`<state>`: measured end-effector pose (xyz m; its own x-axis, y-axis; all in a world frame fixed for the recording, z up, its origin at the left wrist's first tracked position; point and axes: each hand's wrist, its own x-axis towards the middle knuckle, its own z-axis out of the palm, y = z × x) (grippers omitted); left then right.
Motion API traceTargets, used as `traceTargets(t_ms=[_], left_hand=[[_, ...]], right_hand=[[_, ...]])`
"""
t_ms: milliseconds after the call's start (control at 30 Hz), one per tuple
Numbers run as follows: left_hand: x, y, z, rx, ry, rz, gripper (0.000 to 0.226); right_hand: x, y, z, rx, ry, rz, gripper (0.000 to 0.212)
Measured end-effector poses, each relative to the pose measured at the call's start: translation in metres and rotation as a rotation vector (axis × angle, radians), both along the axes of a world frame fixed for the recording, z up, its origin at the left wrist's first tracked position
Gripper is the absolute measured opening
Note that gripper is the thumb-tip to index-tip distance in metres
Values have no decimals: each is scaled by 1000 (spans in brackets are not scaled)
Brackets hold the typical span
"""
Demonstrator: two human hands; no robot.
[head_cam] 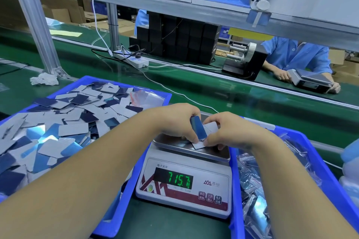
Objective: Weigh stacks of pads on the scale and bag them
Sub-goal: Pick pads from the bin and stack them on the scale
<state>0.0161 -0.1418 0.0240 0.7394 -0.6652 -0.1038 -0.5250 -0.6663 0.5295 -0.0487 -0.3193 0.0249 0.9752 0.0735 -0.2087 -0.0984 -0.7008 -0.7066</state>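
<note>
A white digital scale [184,186] with a steel pan [169,141] stands between two blue bins; its green display reads 715.7. Over the pan my left hand [178,120] and my right hand [229,132] both grip a small stack of pads [198,129], blue face up, held on edge. A white pad [199,145] lies flat on the pan under the stack, touched by my right fingers. The left blue bin [108,81] holds several loose blue and grey pads [64,122] and clear bags [147,97].
The right blue bin [318,163] holds several bagged pads [256,190]. A green conveyor [233,91] runs behind, with a power strip [132,60], black boxes [178,40] and a label dispenser [244,60]. A person in blue across the belt holds another scale [310,79].
</note>
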Motion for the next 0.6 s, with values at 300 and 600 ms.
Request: traceTargets(t_ms=[300,600], left_hand=[[0,-1,1,-26,63,-37,39],[2,10,-4,-146,96,-15,40]], right_hand=[[-3,3,6,10,19,15,30],[-2,11,2,-80,-38,8,41]])
